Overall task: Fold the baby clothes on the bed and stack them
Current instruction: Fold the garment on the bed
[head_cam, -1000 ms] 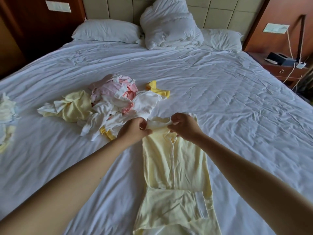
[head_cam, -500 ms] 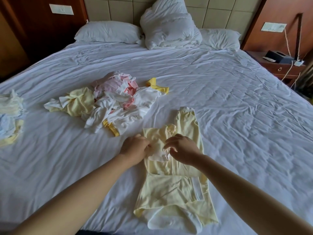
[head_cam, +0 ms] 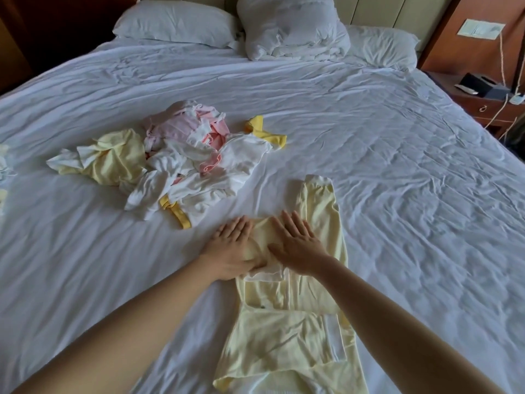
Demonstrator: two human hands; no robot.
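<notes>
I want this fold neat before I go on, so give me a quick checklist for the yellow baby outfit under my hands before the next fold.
1. Hands flat on the fold: left hand and right hand press the folded-down top with straight fingers. Ok.
2. Yellow outfit smooth: the lower half is wrinkled. Not ok.
3. Everything tucked in: a long cuffed piece sticks out past the right hand toward the pillows. Not ok.
4. Clear of the unfolded pile: apart from it, bare sheet between. Ok.
5. Clothes at the left edge stacked neatly: mostly out of frame. Cannot tell.
</notes>
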